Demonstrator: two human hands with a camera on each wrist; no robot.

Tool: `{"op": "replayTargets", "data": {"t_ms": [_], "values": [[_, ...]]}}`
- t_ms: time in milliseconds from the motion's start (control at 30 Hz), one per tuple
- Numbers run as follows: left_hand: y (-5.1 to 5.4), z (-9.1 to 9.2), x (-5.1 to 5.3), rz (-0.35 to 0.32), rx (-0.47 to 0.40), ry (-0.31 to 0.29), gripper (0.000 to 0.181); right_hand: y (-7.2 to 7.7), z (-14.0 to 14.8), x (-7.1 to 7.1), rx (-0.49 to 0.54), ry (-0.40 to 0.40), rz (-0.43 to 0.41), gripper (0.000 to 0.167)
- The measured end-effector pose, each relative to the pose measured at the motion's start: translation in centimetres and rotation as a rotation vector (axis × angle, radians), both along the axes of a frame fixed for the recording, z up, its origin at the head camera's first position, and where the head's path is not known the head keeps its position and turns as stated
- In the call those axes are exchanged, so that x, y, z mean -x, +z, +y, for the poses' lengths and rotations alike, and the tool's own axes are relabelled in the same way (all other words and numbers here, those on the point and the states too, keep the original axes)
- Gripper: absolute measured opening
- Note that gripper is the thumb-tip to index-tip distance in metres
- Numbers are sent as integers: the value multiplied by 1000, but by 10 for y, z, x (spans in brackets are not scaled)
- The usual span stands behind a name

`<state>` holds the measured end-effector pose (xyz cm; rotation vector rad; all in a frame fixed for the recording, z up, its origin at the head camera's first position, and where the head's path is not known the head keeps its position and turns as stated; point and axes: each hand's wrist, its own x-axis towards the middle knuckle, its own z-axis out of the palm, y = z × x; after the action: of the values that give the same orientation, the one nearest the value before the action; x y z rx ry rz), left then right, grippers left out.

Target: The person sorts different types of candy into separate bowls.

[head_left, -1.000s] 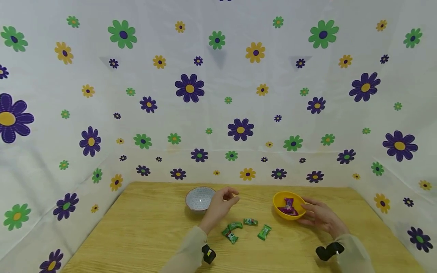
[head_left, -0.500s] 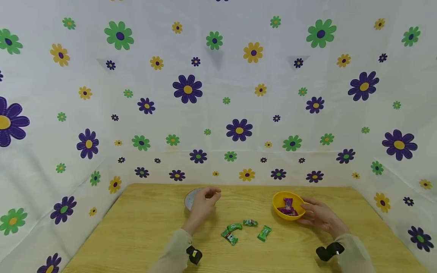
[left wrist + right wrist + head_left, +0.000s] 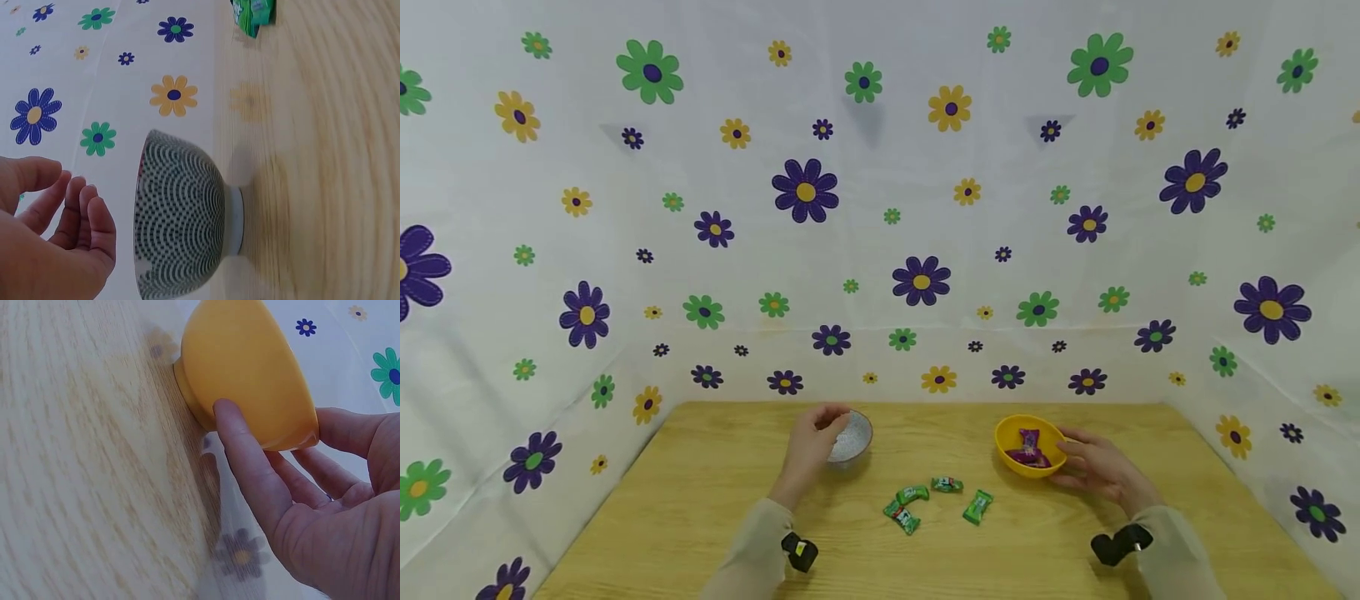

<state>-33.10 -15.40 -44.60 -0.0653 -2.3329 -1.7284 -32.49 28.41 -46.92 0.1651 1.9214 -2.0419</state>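
Observation:
My left hand (image 3: 811,440) hovers at the left rim of a patterned bowl (image 3: 854,437), fingers loosely curved and nothing visible between them. The left wrist view shows that hand (image 3: 59,231) apart from the bowl's dark-and-white checked outside (image 3: 181,219). On the right stands a yellow bowl (image 3: 1032,472) with several purple-wrapped candies (image 3: 1028,450) inside. My right hand (image 3: 1101,468) grips its right side; in the right wrist view one finger (image 3: 240,456) lies along the outer wall and another reaches the rim. Several green-wrapped candies (image 3: 913,494) lie between the bowls.
The wooden table (image 3: 700,483) backs onto a white curtain (image 3: 737,275) printed with flowers, which also rises on both sides. Black wrist cameras (image 3: 800,552) are strapped on both sleeves. One green candy (image 3: 978,507) lies nearest the yellow bowl.
My left hand has moved left across the patterned bowl, from its right side to its left rim. My right hand stays at the yellow bowl. The head view has shifted slightly.

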Motion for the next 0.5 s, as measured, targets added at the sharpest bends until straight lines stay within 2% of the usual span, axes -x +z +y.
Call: {"op": "replayTargets", "data": {"t_ms": [200,400,500], "values": [[0,-16,1,-23,17,32,24,2,-1,0,-4,-1,-7,66],[-2,-30,0,-13,38,110,24,3,-2,2,14,16,-3,65],[-4,-34,-2,-31,31,141,23,2,-2,1,15,11,-5,65]]}}
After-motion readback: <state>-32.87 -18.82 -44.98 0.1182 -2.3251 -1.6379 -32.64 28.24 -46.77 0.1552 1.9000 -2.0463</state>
